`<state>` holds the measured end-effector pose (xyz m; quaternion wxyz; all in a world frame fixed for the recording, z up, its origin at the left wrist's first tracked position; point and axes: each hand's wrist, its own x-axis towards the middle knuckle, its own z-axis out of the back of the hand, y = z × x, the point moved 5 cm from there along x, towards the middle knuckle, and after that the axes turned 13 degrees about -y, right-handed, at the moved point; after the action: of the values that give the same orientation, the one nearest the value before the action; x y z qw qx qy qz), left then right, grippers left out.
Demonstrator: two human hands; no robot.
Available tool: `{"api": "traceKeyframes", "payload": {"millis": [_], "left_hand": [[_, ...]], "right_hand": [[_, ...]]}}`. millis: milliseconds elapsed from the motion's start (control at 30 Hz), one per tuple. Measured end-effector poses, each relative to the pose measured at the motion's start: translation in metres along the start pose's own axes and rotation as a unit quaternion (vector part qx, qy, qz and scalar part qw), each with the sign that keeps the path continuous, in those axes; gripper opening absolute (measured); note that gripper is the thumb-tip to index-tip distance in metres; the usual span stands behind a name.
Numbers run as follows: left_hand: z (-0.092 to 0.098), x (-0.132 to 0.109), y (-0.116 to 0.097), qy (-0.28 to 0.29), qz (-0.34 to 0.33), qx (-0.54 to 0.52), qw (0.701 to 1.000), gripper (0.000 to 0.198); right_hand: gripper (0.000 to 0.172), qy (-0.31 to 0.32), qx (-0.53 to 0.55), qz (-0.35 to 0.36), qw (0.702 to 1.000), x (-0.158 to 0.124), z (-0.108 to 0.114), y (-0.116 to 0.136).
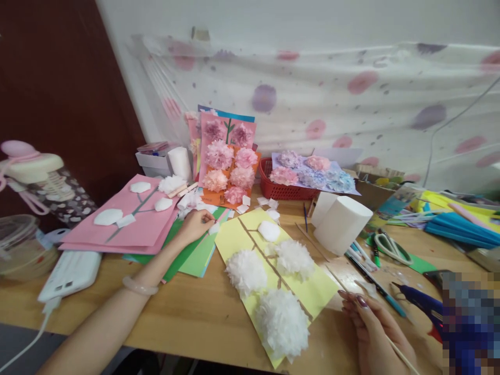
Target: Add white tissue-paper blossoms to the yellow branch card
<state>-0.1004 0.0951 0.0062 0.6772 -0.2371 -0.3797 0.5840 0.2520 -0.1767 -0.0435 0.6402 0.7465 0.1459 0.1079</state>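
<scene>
A yellow card lies on the table between my hands, with a brown painted stem. Three fluffy white tissue-paper flowers sit on it, and a plain white paper disc is near its top. My left hand reaches over the green sheets left of the card. Its fingers are pinched together at a small white paper piece. To the card's right, my right hand holds a thin wooden stick between thumb and fingers, its far end angled toward the white paper roll.
A pink card with white discs lies left; finished flower cards stand behind. A red basket, a white paper roll, scissors and a blue glue gun surround the workspace. A power strip is at left.
</scene>
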Motion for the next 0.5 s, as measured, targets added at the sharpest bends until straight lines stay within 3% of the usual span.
{"api": "traceKeyframes", "payload": {"millis": [167,367,433,500], "left_hand": [[0.004,0.0,-0.006,-0.033,-0.058,0.03,0.997,0.012],[0.017,-0.003,-0.018,-0.166,-0.214,0.045,0.962,0.012],[0.02,-0.003,-0.019,-0.189,-0.225,0.011,0.956,0.011],[0.018,0.0,-0.014,-0.181,-0.188,-0.02,0.965,0.013]], "right_hand": [[0.043,0.019,-0.004,0.008,1.0,0.01,0.003,-0.01],[0.034,0.005,0.037,0.016,0.999,-0.007,-0.005,0.007],[0.031,0.008,0.067,0.004,0.998,-0.013,-0.009,0.014],[0.031,0.015,0.092,-0.007,0.996,-0.014,-0.01,0.017]]}}
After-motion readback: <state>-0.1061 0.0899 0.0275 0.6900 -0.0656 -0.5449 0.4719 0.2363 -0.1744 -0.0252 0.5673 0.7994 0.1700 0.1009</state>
